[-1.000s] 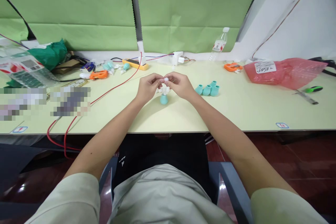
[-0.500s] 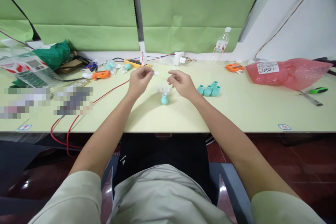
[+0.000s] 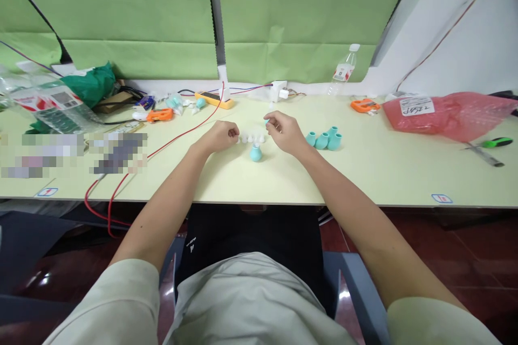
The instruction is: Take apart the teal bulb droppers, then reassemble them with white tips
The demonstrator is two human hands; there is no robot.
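My left hand [image 3: 223, 136] rests low over the table with fingers curled, a small white piece [image 3: 238, 140] at its fingertips. Right beside it runs a short row of similar white pieces [image 3: 251, 138]. My right hand [image 3: 285, 132] is bent, with thumb and fingers drawn together; a sliver of teal [image 3: 266, 121] shows at the fingertips, but most of it is hidden. Between the hands, just in front of the row, stands a teal bulb-shaped piece [image 3: 256, 153] with a narrow neck. Several more teal pieces with open necks [image 3: 322, 140] stand together to the right of my right hand.
A yellow meter [image 3: 214, 99], red cable [image 3: 178, 138] and orange tool [image 3: 160, 115] lie to the left. Farther right are a plastic bottle [image 3: 343, 71], another orange tool [image 3: 365, 106], a red plastic bag [image 3: 445, 116] and a green-handled tool [image 3: 497, 143].
My left hand has come down from above the table to the row of white pieces, carrying a white piece. The fingers of my right hand have drawn closer together. The view has shifted slightly.
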